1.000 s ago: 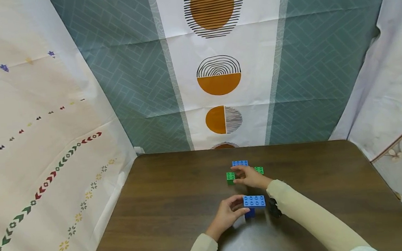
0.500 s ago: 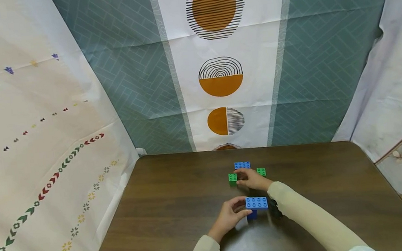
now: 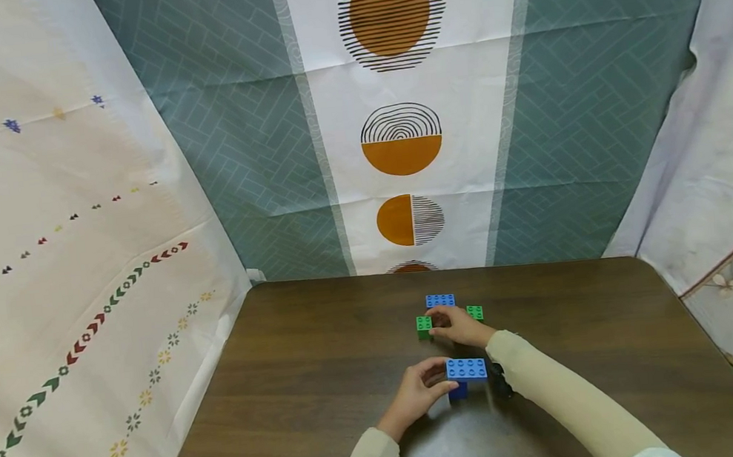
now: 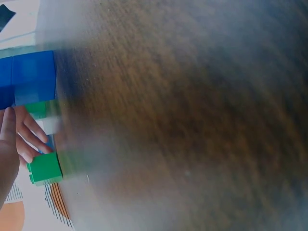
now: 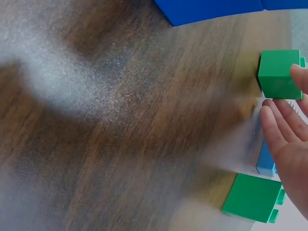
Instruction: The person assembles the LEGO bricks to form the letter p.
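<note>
My left hand point(image 3: 414, 400) holds a light blue toy building brick point(image 3: 466, 369) with studs on top, thumb and fingers at its left end. Under that brick sits a darker blue part point(image 3: 458, 391). The left wrist view shows the thumb against the blue brickwork point(image 4: 33, 79). Farther back, my right hand point(image 3: 460, 326) grips a small green brick point(image 3: 424, 325). Seen from the right wrist, its thumb lies on the green brick point(image 5: 279, 74) and the fingertips are at the opposite side.
Behind the right hand lies a blue studded brick point(image 3: 439, 300), partly hidden. A second green brick point(image 3: 475, 312) stands to that hand's right, also visible low in the right wrist view. The brown wooden table point(image 3: 301, 369) ends at hanging patterned cloths point(image 3: 252, 158).
The hands and bricks keep nearly the same places. The right hand's thumb and fingers have come closer to the left green brick; the whole view shifts slightly.
</note>
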Motion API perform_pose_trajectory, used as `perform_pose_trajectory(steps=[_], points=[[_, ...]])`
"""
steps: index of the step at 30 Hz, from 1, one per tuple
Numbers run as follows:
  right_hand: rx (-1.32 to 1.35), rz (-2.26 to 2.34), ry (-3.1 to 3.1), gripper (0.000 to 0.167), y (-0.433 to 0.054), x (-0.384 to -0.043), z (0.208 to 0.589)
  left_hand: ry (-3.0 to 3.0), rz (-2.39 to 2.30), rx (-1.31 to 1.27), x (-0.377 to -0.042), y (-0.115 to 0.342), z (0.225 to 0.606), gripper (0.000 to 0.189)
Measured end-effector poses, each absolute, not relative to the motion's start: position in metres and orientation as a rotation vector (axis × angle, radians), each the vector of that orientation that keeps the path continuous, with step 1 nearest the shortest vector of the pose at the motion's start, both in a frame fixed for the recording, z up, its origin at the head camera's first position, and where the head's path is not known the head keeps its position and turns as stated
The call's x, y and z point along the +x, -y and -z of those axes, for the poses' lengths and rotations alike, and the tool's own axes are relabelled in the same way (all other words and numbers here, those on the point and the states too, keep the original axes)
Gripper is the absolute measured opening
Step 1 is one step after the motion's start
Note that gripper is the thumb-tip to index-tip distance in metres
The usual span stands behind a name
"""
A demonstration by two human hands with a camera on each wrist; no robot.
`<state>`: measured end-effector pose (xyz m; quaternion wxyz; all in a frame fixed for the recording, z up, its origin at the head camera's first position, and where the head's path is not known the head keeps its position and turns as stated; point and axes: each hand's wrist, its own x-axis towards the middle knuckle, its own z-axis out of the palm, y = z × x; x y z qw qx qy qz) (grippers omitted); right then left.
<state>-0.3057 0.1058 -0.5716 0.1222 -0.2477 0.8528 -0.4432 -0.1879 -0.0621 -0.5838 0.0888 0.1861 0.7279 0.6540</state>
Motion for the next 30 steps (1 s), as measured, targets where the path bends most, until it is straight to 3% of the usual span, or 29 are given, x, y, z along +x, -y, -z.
perform_pose_trajectory(steps=[30], points=[[-0.747,1.460,-2.406,0.038,-0.124,-0.289,0.542,-2.170,-1.951,0.618,-0.175,0.063,0.552,0.031]])
